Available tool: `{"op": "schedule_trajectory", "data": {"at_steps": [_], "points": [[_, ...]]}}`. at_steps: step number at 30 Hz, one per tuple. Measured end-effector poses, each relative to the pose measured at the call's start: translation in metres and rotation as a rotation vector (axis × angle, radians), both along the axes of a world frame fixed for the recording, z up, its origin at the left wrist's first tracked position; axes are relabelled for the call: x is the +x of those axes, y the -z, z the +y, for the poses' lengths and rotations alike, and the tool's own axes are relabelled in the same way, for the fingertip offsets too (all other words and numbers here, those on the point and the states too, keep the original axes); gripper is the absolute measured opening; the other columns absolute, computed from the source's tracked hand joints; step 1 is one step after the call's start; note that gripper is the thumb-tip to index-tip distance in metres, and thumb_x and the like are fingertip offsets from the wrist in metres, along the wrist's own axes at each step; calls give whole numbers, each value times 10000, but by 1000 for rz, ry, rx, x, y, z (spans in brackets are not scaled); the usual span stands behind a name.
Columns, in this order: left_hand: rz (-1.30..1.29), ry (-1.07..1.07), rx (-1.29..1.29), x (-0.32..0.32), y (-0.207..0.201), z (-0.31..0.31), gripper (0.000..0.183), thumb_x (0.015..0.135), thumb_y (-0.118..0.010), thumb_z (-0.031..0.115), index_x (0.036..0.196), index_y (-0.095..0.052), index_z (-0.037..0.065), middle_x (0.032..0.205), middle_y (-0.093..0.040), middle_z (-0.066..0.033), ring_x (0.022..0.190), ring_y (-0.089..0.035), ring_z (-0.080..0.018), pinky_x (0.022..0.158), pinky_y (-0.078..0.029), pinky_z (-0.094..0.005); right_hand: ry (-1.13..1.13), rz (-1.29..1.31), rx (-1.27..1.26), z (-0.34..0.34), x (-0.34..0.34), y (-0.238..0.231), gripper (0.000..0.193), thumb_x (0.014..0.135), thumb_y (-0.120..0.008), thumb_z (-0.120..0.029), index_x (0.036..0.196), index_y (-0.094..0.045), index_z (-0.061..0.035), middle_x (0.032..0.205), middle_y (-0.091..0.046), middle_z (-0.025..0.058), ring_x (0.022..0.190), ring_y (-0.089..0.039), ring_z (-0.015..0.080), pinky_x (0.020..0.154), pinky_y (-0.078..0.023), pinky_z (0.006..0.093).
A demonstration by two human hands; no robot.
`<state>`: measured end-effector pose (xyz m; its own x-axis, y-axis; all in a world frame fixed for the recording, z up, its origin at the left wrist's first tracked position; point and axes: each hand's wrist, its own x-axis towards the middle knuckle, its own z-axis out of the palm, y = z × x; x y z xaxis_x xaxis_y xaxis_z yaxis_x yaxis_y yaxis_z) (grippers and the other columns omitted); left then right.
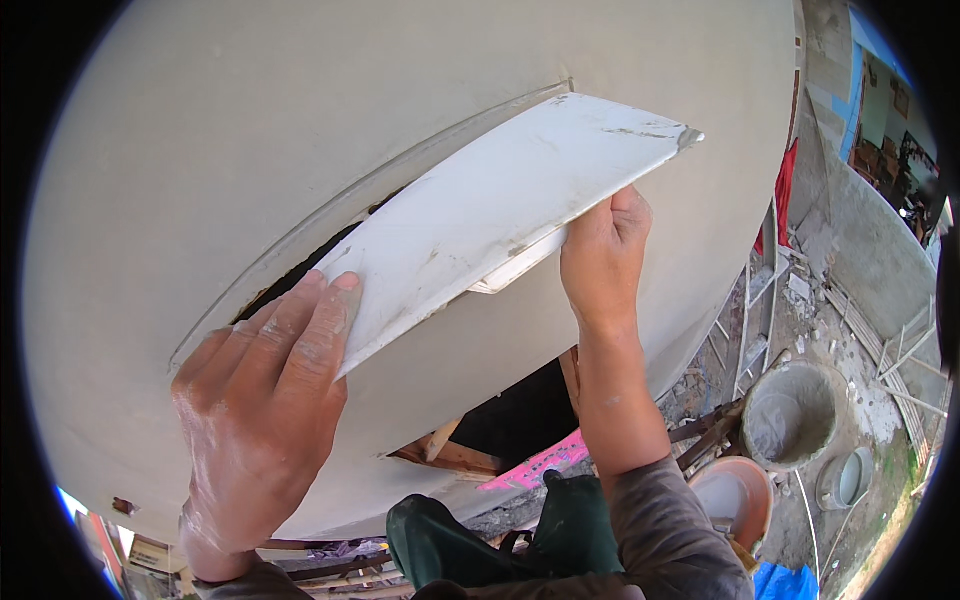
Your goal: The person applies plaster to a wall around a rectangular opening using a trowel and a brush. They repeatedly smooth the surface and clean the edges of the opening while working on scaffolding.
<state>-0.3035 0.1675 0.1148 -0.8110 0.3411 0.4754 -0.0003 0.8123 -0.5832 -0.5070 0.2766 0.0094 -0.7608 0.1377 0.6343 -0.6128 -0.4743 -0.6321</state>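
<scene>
A long grooved line in the grey wall runs slantwise, rising from lower left to upper right, and the white panel lies just below its upper stretch in the view. Along the panel's upper left side a narrow dark gap shows between the panel and that line; at the panel's upper right corner the line and the panel edge come close together. The panel's right end tapers to a point with grey smears, and bare wall spreads above and to the right of it. Below the panel is a band of plain wall, then a larger dark opening with wooden pieces inside it and a pink sheet at its lower rim.

The panel sits between the 2 hands, tilted up to the right. The right grip is closed on its lower edge, right of the middle, beside a folded white strip that juts out beneath. The left grip covers the panel's left end with its fingers laid over the face; its thumb is hidden, so one cannot tell whether it is clamped.

Well apart, at lower right, stand a round tub, an orange basin and a metal can.
</scene>
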Motion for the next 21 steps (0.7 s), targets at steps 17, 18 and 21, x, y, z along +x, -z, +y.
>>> {"op": "schedule_trajectory", "data": {"at_steps": [17,18,21], "points": [[-2,-18,26,-5,-9,-11,513,665,-696,-35,1169,-630,39,1010,-686,-169,784,-668,-268,628,-506,-347,-82,-84,40,-6,-1,-12,430,1012,-429,-377,875,-575,3,637,-539,22,509,-510,85,426,-425,238],[-2,-47,25,0,-10,-10,510,662,-696,-36,1163,-634,36,1010,-686,-173,780,-667,-271,626,-506,-347,-112,-76,41,-10,4,-10,431,1011,-432,-380,880,-576,5,639,-538,20,510,-512,85,426,-426,240],[16,2,47,11,-10,-7,486,659,-698,-32,1138,-648,31,1009,-685,-174,764,-667,-276,623,-507,-346,-132,-59,22,-13,13,-8,429,1011,-437,-383,895,-581,5,644,-533,18,515,-516,86,429,-431,240]]}}
